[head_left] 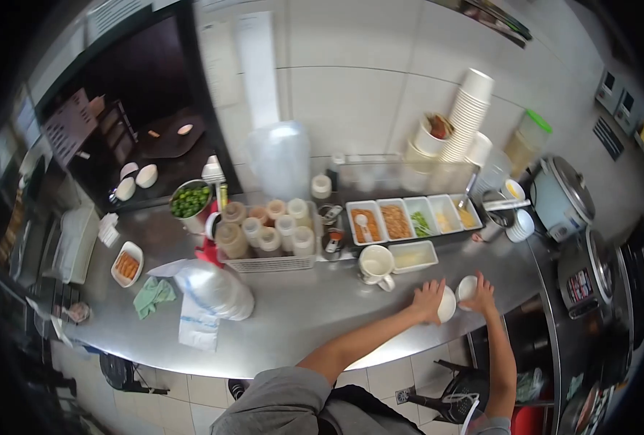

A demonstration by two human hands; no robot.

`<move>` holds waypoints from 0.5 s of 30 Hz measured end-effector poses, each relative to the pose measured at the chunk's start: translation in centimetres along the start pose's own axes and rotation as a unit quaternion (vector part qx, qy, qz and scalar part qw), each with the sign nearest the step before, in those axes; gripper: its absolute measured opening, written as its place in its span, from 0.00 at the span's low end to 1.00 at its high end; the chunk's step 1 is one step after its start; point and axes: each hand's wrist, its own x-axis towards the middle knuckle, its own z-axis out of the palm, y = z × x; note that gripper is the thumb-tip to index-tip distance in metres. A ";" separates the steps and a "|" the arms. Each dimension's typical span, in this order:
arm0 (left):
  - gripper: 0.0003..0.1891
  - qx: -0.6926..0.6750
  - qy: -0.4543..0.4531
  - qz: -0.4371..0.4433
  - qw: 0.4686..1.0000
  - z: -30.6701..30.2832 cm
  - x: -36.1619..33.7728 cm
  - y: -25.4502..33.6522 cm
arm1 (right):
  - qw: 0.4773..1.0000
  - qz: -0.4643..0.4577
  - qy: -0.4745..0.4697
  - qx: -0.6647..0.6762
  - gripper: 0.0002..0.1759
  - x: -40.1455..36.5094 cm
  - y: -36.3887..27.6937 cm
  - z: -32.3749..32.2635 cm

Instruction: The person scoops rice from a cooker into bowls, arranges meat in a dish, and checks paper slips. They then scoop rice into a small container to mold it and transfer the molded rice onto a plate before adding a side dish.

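Both my hands are over the right part of the steel counter (300, 319), each with a small white bowl. My left hand (428, 301) grips the left white bowl (447, 305) by its left side, partly covering it. Close beside it, my right hand (482, 293) has its fingers around the right side of the second white bowl (468, 288), whose opening faces up. Just beyond my left hand are a cream mug (376, 265) and a shallow white tray (414, 257) with pale contents.
A topping rack (411, 217) stands behind, below a stack of paper cups (470, 109). Squeeze bottles fill a basket (271, 262); a plastic-wrapped stack (213, 290), green cloth (154, 297) and sausage dish (128, 264) lie left. Rice cookers (565, 196) stand right.
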 end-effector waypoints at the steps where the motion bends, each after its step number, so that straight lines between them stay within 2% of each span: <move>1: 0.64 -0.016 -0.011 -0.003 1.000 -0.3 -1.3 -0.7 | 1.000 0.000 0.000 0.005 0.69 -1.6 -2.0 -0.1; 3: 0.61 -0.052 -0.034 -0.011 0.998 -0.8 -4.3 -2.4 | 1.000 -0.015 0.003 0.011 0.68 -3.8 -4.5 0.5; 6: 0.54 -0.075 0.004 0.028 0.997 -2.2 -10.2 -5.5 | 0.997 -0.071 0.019 0.017 0.66 -5.6 -7.9 0.6; 8: 0.59 -0.106 0.014 0.054 0.993 -3.9 -15.5 -7.7 | 0.992 -0.119 0.041 0.021 0.64 -8.8 -12.2 -1.9; 10: 0.62 -0.127 0.013 0.072 0.989 -6.1 -21.6 -10.2 | 0.987 -0.140 0.048 0.064 0.61 -12.2 -18.3 -5.5; 12: 0.63 -0.164 0.018 0.089 0.982 -8.9 -28.1 -13.4 | 0.973 -0.143 0.026 0.177 0.60 -15.4 -24.6 -8.4; 15: 0.60 -0.197 0.051 0.062 0.977 -14.8 -38.1 -18.8 | 0.932 -0.264 0.060 0.242 0.63 -21.5 -38.4 -14.3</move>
